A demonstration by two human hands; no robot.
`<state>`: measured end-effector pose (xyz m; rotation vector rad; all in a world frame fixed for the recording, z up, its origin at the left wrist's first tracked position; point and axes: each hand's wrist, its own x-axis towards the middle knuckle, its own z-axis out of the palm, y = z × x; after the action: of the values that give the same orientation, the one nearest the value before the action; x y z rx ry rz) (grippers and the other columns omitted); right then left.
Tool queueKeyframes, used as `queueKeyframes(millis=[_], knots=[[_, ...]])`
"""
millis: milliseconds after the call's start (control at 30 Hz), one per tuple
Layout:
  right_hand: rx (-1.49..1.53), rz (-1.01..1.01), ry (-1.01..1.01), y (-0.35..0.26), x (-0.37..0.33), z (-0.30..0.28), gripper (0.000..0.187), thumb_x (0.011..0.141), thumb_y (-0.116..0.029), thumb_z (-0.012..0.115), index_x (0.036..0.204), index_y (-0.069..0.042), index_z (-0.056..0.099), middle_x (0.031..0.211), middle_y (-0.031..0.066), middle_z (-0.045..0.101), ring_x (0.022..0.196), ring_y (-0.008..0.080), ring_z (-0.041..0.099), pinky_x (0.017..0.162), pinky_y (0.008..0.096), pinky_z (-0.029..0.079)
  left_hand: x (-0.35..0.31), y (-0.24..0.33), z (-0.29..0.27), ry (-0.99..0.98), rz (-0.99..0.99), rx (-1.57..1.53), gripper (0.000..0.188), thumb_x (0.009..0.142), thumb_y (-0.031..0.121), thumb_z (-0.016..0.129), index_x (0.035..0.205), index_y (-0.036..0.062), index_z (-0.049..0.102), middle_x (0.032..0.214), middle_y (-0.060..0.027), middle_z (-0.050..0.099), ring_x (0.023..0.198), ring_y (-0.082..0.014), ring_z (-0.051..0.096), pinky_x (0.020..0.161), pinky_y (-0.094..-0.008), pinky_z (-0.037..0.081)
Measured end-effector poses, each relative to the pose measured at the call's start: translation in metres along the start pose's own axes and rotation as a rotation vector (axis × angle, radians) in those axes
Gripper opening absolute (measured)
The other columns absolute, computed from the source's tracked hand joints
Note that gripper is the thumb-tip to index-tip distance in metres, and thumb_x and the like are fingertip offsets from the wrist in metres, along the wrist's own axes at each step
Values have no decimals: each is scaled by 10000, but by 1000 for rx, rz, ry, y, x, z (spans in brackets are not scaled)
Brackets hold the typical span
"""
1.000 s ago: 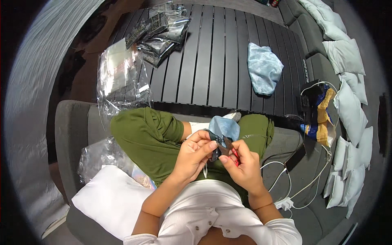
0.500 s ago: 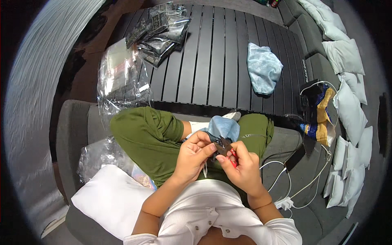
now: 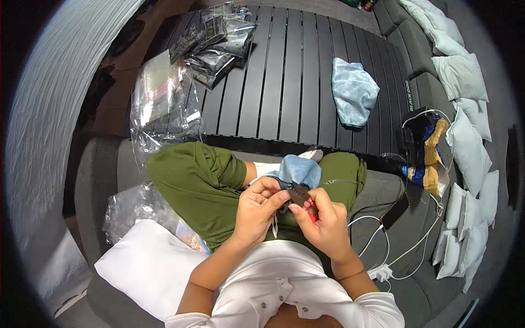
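Note:
In my lap, my left hand (image 3: pixel 258 210) pinches the dark edge of a light blue cloth piece (image 3: pixel 301 168), with thumb and forefinger pressed together. My right hand (image 3: pixel 324 225) is wrapped round small red-handled snips (image 3: pixel 299 195). Their dark jaws lie against the dark edge, right beside my left fingertips; exactly what sits between the jaws is too small to tell. A second light blue cloth piece (image 3: pixel 353 92) lies crumpled on the black slatted table (image 3: pixel 272 82).
Dark items in clear plastic (image 3: pixel 210 44) are piled at the table's far left, near clear bags (image 3: pixel 156 104). A white pillow (image 3: pixel 147 268) sits left of me. White cables (image 3: pixel 377 240), a plug (image 3: pixel 381 273) and a yellow-blue bag (image 3: pixel 435 158) are at right. White cushions (image 3: pixel 467 142) line the sofa.
The snips have turned slightly in my right hand, and their jaws look lower and closer to my left fingertips. My left hand keeps its pinch; the table things stay put.

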<state>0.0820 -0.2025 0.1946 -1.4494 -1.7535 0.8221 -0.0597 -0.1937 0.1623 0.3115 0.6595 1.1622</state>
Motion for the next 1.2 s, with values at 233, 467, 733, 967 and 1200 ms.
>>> queueKeyframes(millis=[233, 467, 733, 967, 1200], knots=[[88, 7, 71, 8, 0, -13, 197, 756, -123, 644, 754, -12, 481, 524, 20, 431, 427, 95, 406, 416, 222, 341, -1, 4, 5, 34, 7, -1, 124, 793, -20, 578, 872, 44, 505, 764, -14, 570, 659, -45, 536, 571, -155, 428], [247, 54, 128, 9, -2, -12, 348, 776, -323, 621, 759, -22, 446, 551, -31, 361, 481, 43, 296, 434, 192, 231, 1, 1, 1, 53, 11, -10, 121, 803, -3, 573, 879, 54, 498, 732, -7, 559, 632, -50, 529, 565, -161, 432], [466, -98, 165, 22, 6, 4, 409, 686, -163, 716, 779, -64, 330, 593, -5, 362, 489, 48, 279, 433, 172, 228, -1, 3, 10, 29, -44, 54, 145, 819, 16, 553, 920, 46, 454, 758, -29, 580, 665, -78, 559, 618, -193, 458], [289, -11, 421, 17, 12, -4, 219, 765, 8, 529, 765, -64, 322, 654, 17, 393, 547, 54, 279, 496, 177, 248, -2, 9, 8, -37, -12, 125, 306, 814, 17, 564, 1087, 12, 426, 850, -72, 619, 766, -88, 586, 678, -203, 468], [469, -46, 137, 23, 9, -8, 250, 735, 13, 547, 786, -79, 320, 714, 61, 439, 590, 67, 314, 553, 187, 285, 0, 8, 5, -22, -59, 198, 421, 782, -60, 550, 1162, 20, 387, 927, -163, 616, 804, -150, 615, 683, -237, 512]])
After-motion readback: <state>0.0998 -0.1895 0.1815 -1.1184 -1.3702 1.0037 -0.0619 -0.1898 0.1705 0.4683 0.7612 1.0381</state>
